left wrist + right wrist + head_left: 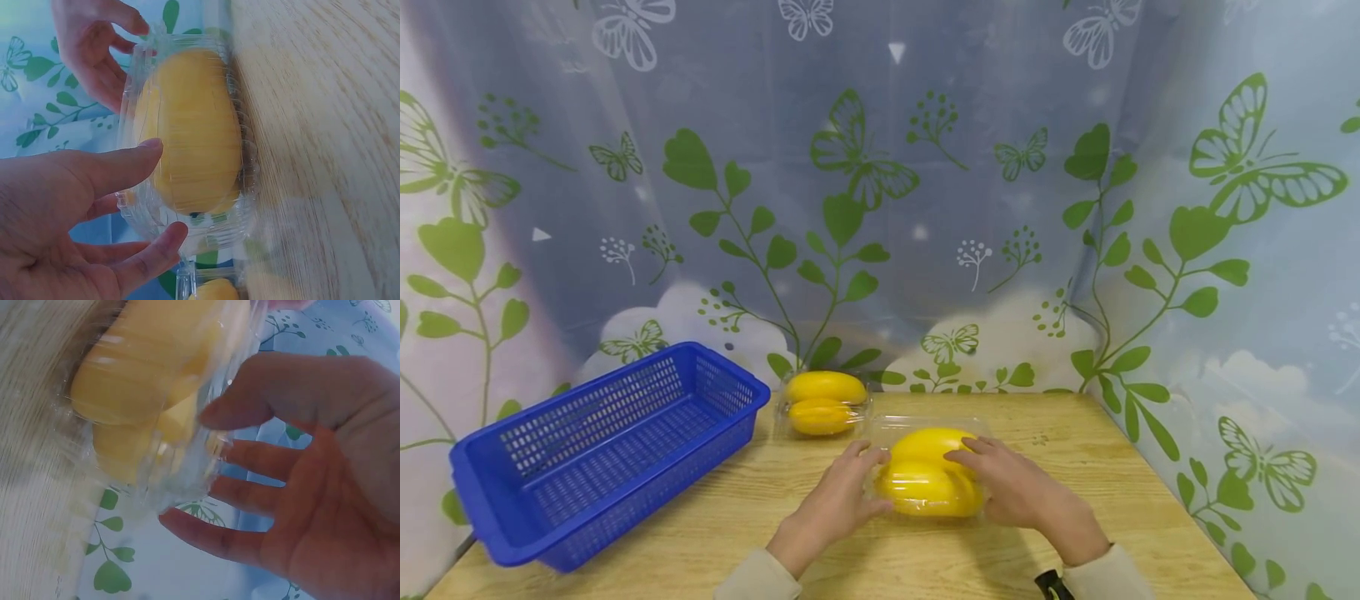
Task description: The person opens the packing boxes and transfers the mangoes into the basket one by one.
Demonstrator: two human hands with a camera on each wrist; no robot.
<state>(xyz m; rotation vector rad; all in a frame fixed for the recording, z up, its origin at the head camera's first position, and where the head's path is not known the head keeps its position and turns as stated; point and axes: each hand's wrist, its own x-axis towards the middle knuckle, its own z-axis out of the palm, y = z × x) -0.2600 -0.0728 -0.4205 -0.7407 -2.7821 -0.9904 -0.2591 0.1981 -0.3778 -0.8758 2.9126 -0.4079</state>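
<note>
A clear plastic clamshell box [925, 510] with mango-like yellow fruits [928, 479] inside sits on the wooden table. Its lid lies over the fruits; whether the rim is fastened cannot be told. At the box's left end is my left hand [842, 493], thumb and fingertips [170, 240] touching the plastic with the fingers fairly straight. My right hand [1026, 487] is at the opposite end, its thumb and spread fingers [250, 494] touching the lid's edge. Neither hand curls round the box.
Behind and to the left stands a second clear box holding two yellow fruits [826, 387]. A blue perforated plastic basket [647, 467] occupies the table's left side. A curtain [880, 292] printed with butterflies and leaves hangs along the back and right edges of the wooden table [1120, 517].
</note>
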